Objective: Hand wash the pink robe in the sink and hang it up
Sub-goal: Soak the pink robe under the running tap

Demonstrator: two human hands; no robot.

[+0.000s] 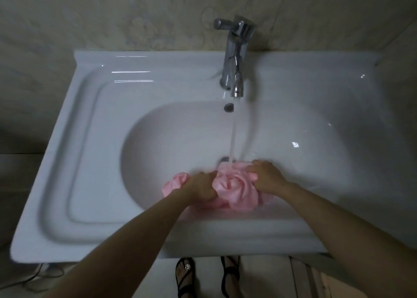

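Observation:
The pink robe [234,189] lies bunched into a wet bundle at the near side of the white sink [158,139] basin. My left hand [200,186] grips the bundle's left part, with a pink fold sticking out to its left. My right hand [265,175] grips the bundle's right part, fingers curled into the cloth. Water runs from the chrome tap [237,56] in a stream that lands on the top of the robe, just in front of the drain [224,160].
A flat draining area [85,139] forms the sink's left part. An overflow hole [229,107] sits under the spout. Tiled wall rises behind. Below the sink's front edge, my feet in black sandals [187,275] stand on the floor; a cable [38,275] lies at left.

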